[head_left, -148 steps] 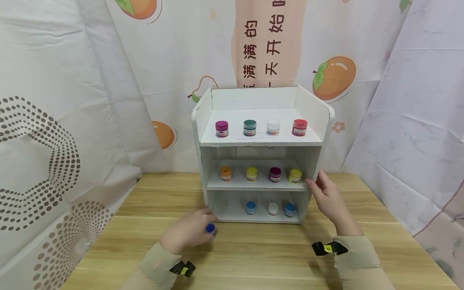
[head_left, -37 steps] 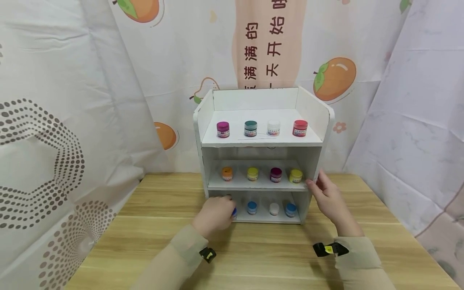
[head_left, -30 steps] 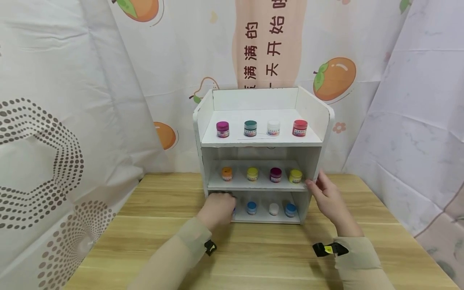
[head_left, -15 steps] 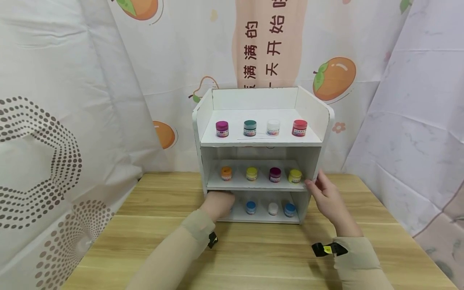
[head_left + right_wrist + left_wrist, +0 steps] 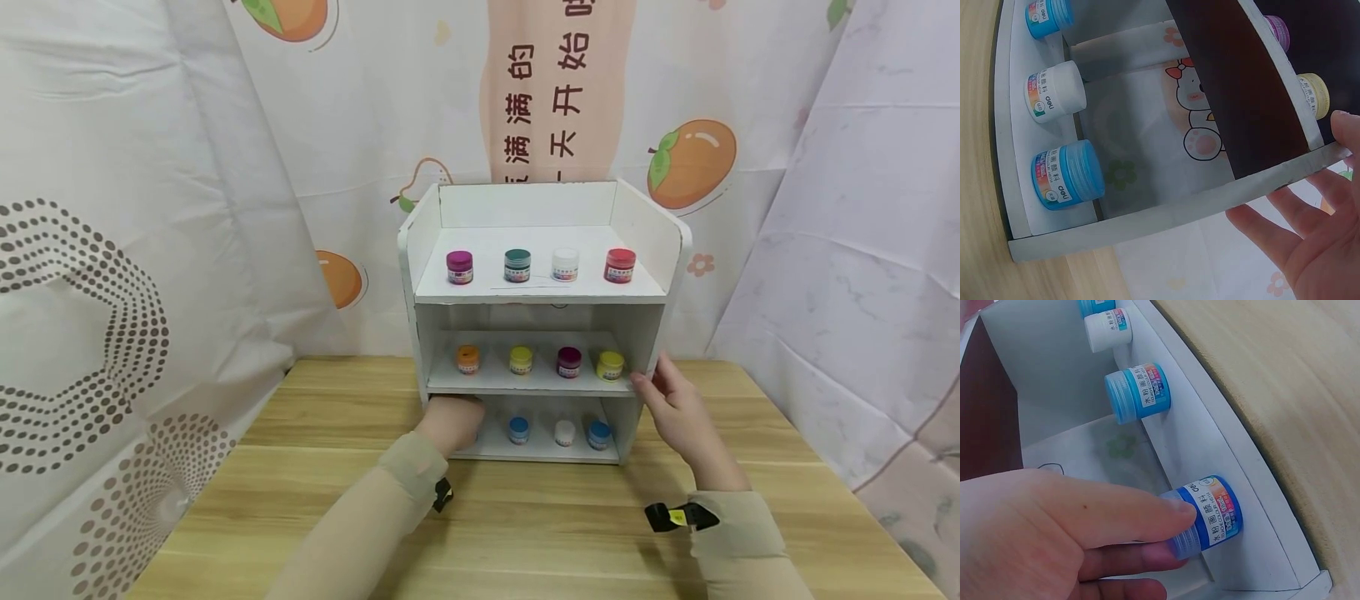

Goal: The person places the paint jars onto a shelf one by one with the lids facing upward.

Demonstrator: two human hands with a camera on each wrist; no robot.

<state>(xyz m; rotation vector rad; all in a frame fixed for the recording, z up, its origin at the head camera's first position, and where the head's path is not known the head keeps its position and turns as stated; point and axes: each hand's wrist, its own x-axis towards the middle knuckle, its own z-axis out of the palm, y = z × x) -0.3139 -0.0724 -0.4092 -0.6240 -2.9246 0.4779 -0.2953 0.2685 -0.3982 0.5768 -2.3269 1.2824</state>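
A small white three-tier shelf (image 5: 525, 208) stands on the table. My left hand (image 5: 453, 423) reaches into the left end of its bottom tier. In the left wrist view, thumb and fingers pinch the lid of a dark blue paint jar (image 5: 1219, 512), whose base meets the bottom board close to the side wall. From the head view, the hand mostly hides this jar. My right hand (image 5: 678, 417) grips the shelf's right side panel (image 5: 1179, 212), thumb at the front edge and fingers on its outer face, beside a yellow paint jar (image 5: 611, 365) on the middle tier.
To the right on the bottom tier are a light blue jar (image 5: 518, 430), a white jar (image 5: 565, 432) and another blue jar (image 5: 598, 435). Several jars line the middle and top tiers. Patterned curtains (image 5: 360, 125) hang behind and beside the wooden table (image 5: 525, 533).
My left hand has carried the dark blue jar from over the table, front left of the shelf, into the bottom tier's left end. The right hand stays on the side panel.
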